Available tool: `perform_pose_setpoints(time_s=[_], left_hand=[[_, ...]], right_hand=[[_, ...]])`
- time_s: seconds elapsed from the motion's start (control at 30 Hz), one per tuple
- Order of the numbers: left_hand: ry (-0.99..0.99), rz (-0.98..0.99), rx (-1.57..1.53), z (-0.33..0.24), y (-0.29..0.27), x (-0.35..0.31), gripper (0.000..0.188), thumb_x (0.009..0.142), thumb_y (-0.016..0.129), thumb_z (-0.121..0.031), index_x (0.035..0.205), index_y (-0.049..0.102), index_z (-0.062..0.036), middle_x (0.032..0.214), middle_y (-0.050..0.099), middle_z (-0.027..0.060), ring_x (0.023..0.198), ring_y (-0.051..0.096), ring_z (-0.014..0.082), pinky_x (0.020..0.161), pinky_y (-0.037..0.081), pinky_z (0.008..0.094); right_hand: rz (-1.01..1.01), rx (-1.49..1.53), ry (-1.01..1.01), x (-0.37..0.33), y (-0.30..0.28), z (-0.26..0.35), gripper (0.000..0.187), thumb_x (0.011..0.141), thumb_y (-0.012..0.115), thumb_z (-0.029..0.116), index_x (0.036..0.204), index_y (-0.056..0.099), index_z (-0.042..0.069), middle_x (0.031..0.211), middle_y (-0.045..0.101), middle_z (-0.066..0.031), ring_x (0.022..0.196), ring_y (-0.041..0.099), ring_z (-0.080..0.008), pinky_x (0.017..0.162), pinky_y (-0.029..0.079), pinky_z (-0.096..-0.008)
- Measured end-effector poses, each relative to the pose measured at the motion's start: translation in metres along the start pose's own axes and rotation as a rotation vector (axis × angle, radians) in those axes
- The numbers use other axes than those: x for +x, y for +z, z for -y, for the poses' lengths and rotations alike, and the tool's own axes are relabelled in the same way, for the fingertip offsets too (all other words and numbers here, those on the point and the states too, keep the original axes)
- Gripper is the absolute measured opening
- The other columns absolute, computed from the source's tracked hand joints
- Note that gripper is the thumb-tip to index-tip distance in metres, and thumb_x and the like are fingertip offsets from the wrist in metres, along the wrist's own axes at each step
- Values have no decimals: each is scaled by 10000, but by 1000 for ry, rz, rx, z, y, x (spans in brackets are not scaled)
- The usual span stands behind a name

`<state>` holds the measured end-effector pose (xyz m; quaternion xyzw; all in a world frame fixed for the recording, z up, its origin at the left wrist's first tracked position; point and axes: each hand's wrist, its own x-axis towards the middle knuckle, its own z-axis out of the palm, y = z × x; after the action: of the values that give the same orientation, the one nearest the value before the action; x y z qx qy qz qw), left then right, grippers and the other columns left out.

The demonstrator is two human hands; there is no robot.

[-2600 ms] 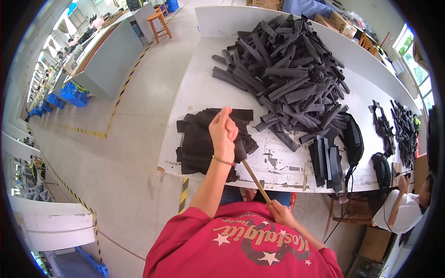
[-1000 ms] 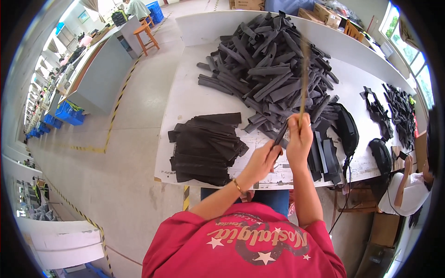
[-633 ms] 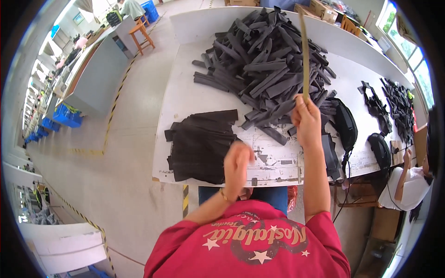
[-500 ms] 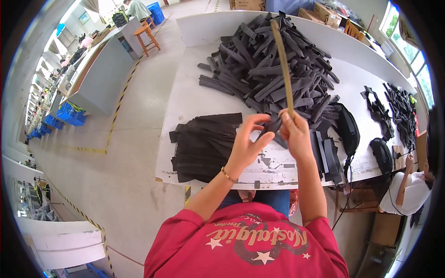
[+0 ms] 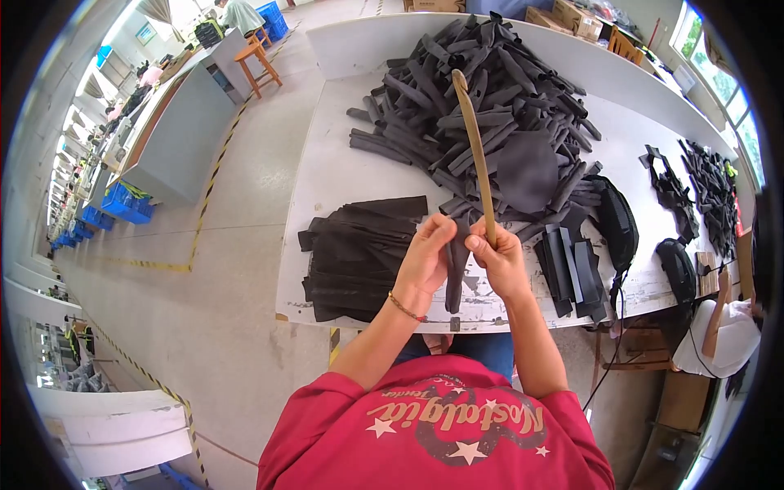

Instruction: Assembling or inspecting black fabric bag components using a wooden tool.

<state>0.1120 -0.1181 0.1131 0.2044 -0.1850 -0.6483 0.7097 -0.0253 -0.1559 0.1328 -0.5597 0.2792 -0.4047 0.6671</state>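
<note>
My right hand (image 5: 500, 260) is closed round the lower end of a long tan stick (image 5: 474, 147) with a bent tip. The stick points away from me, over a heap of dark grey fabric tubes (image 5: 416, 86). Between my hands a dark fabric piece (image 5: 457, 278) hangs down toward the table's front edge. My left hand (image 5: 426, 255) pinches its top edge, and my right thumb is close to the same edge. Left of my hands lies a spread stack of flat black fabric strips (image 5: 359, 261). A blurred dark round patch (image 5: 528, 171) shows over the heap.
The white table (image 5: 327, 171) has a raised back wall. To the right lie more dark strips (image 5: 572, 265), a black pouch-like item (image 5: 614, 224) and a second black item (image 5: 676, 269). Another person (image 5: 717, 339) sits at the right. A wooden stool (image 5: 257, 69) stands far left.
The stick has tilted left and come nearer to me. My left fingers have closed on the fabric piece, which now hangs down. The blurred dark patch has appeared over the heap.
</note>
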Motion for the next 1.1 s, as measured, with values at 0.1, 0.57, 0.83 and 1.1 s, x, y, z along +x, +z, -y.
perform_pose_setpoints(time_s=[0.1, 0.57, 0.83, 1.1], left_hand=[[-23, -156, -129, 4, -7, 5, 184, 902, 619, -254, 811, 575, -100, 818, 591, -30, 757, 563, 91, 706, 463, 251], [303, -311, 204, -57, -10, 20, 195, 929, 439, -140, 1034, 549, -19, 1022, 585, 90, 993, 553, 174, 792, 481, 330], [-330, 163, 854, 22, -4, -60, 237, 966, 456, -180, 974, 618, -7, 614, 510, 3, 499, 491, 72, 484, 404, 228], [400, -36, 1657, -98, -42, 6, 107, 831, 614, -78, 914, 665, -35, 792, 634, 113, 682, 612, 232, 635, 482, 292]], right_hand=[[-11, 34, 18, -2, 3, -8, 126, 893, 629, 159, 815, 578, 74, 620, 411, 100, 540, 328, 0, 479, 246, -182], [-64, -118, 99, -11, -1, -16, 119, 892, 611, 120, 820, 563, 39, 709, 427, 70, 620, 361, -41, 550, 291, -196], [-321, -309, -240, 78, -7, 31, 107, 906, 559, 115, 830, 588, 45, 627, 460, 70, 541, 387, -12, 476, 294, -189], [-342, -198, -250, 132, -41, 73, 312, 988, 427, 278, 1160, 470, 22, 650, 407, 40, 455, 326, -23, 376, 229, -196]])
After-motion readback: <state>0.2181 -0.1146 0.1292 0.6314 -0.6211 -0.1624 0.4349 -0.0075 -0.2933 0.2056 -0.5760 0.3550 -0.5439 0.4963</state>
